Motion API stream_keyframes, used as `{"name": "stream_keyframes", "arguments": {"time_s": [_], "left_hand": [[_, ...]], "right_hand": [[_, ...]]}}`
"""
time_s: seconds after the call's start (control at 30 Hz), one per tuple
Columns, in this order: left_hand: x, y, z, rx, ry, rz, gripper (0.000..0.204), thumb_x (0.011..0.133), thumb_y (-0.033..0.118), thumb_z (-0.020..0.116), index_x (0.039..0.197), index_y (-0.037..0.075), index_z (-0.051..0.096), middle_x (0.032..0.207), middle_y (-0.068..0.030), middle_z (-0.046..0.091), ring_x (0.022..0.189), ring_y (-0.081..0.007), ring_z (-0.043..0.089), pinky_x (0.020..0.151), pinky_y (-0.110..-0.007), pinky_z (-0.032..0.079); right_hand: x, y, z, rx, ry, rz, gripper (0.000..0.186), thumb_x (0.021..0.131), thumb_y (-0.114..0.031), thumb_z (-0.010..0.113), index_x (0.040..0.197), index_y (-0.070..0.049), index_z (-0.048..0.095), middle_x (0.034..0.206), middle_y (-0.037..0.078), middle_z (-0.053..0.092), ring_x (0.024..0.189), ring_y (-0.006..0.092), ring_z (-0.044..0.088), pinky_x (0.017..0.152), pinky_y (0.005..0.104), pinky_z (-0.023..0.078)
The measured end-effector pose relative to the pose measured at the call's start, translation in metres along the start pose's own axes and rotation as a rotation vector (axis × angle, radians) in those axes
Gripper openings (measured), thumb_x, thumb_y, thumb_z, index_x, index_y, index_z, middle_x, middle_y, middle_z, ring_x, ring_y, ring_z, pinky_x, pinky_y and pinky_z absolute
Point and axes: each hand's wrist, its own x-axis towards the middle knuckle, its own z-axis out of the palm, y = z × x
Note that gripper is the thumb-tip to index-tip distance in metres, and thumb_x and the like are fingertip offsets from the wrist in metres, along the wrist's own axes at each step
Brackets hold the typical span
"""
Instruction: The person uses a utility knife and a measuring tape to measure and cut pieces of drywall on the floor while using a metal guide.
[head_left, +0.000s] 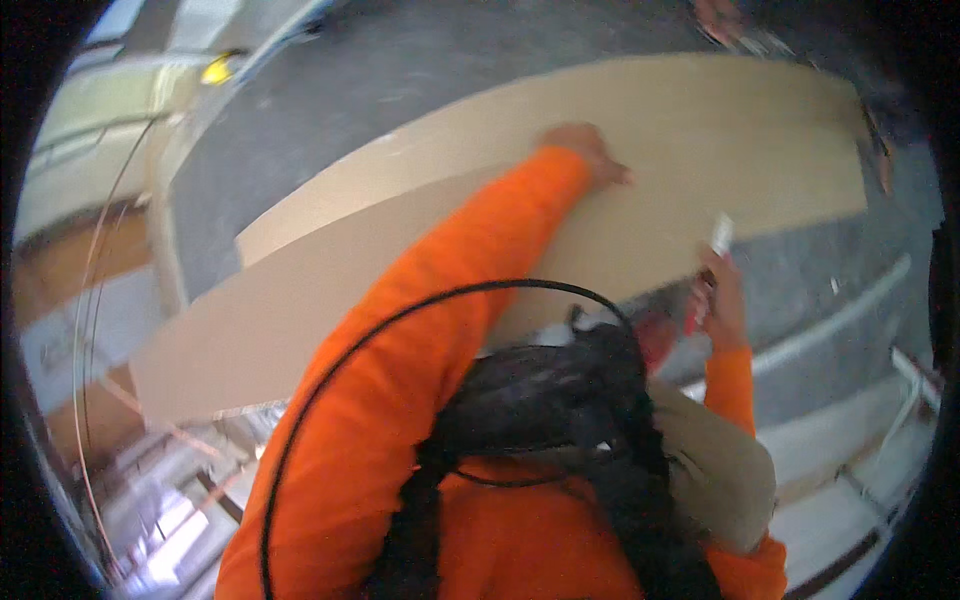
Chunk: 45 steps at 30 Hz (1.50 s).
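A large flat tan sheet (730, 130), which looks like cardboard, lies across a dark grey surface (420, 70). On its middle rests my left hand (585, 152), with at least one finger stretched out and nothing seen in its grip. My right hand (728, 300) is closed around a slim red tool with a whitish tip (722, 232), just beyond the sheet's near right edge. Blur hides the tool's exact kind. A browner tan sheet, or a folded part of the same one (270, 320), extends toward the lower left beneath my left arm.
A black cable (400, 312) loops in front of my chest over a dark bag or harness (540, 390). At the far right edge lies a thin orange item (885, 168). A yellow object (217, 70) shows at the upper left. Pale bars (835, 310) run along the right.
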Motion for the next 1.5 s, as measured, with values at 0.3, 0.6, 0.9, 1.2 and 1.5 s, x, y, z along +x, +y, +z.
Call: {"name": "stream_keyframes", "arguments": {"time_s": [0.3,0.6,0.9,1.2,1.5], "left_hand": [[-0.222,-0.151,-0.042,-0.011,0.338,0.544,0.093,0.066,0.045,0.080,0.141,0.010,0.039,0.137,-0.0193,0.046,0.133,-0.0382,0.037,0.111,-0.048,0.029],[-0.324,-0.284,0.041,0.338,0.420,0.088,0.076,0.071,0.010,0.066,0.142,0.010,0.040,0.143,-0.0169,0.042,0.135,-0.0392,0.035,0.113,-0.048,0.029],[-0.303,-0.328,0.063,0.125,0.638,0.106,0.057,0.077,-0.002,0.045,0.133,0.011,0.051,0.128,-0.0133,0.059,0.116,-0.0341,0.057,0.100,-0.043,0.045],[-0.245,-0.417,-0.014,0.034,0.307,-0.092,0.040,0.078,0.009,0.061,0.118,0.007,0.062,0.105,-0.0175,0.068,0.096,-0.0340,0.066,0.084,-0.042,0.051],[-0.165,-0.446,-0.028,-0.142,-0.113,-0.340,0.050,0.066,0.008,0.076,0.115,0.005,0.067,0.110,-0.0173,0.068,0.105,-0.0307,0.064,0.092,-0.042,0.047]], "right_hand": [[-0.052,-0.044,0.011,-0.068,0.194,-0.254,0.028,0.087,-0.032,0.068,0.080,-0.013,0.049,0.053,-0.005,0.040,0.040,0.0052,0.037,0.036,0.0226,0.029],[-0.079,-0.096,-0.019,-0.133,0.146,-0.373,0.032,0.088,-0.035,0.066,0.101,-0.007,0.058,0.068,-0.003,0.053,0.050,0.0044,0.044,0.042,0.0202,0.036],[-0.037,-0.179,0.083,-0.219,0.052,-0.439,0.025,0.092,-0.036,0.056,0.090,-0.011,0.049,0.060,0.000,0.047,0.044,0.0096,0.044,0.040,0.0243,0.039],[-0.010,-0.186,0.137,-0.294,-0.275,-0.362,0.023,0.093,-0.031,0.056,0.101,-0.010,0.052,0.070,0.000,0.051,0.054,0.0075,0.047,0.045,0.0235,0.042],[0.034,-0.090,0.133,-0.426,-0.307,-0.218,0.012,0.090,-0.014,0.058,0.098,-0.008,0.050,0.074,0.002,0.052,0.058,0.0115,0.053,0.048,0.0283,0.048]]}}
